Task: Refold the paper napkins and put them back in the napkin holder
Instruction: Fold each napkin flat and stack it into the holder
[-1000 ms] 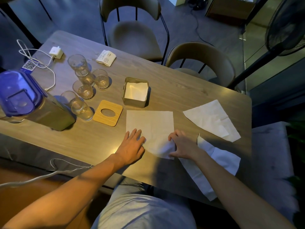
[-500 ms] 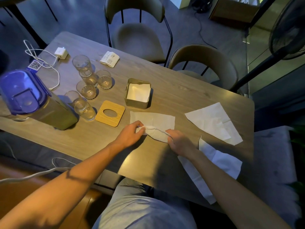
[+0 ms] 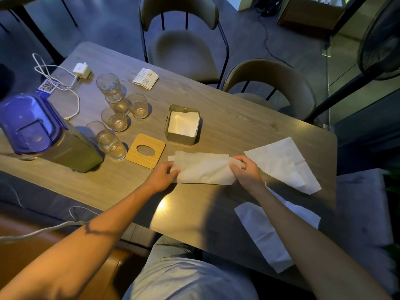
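Folding is now past its first step: the napkin [image 3: 203, 169], flat and square on the table [image 3: 249, 131] one second ago, is doubled away from the person into a long strip, its far edges not quite aligned; the left hand [image 3: 162, 175], previously spread flat on the sheet, now pinches the strip's left end between thumb and fingers; the right hand [image 3: 245, 169] pinches the right end likewise. The strip lies just in front of the napkin holder [image 3: 181, 138], which already contains white napkins; the holder's wooden lid [image 3: 145, 150] rests beside it, off the box. Two further napkins remain unfolded: one [image 3: 283, 163] spread to the right, one [image 3: 266, 232] partly under the right forearm at the near table edge. Judgement: one more fold across the strip's length should bring it near the holder's footprint; the misaligned edges likely need squaring first.
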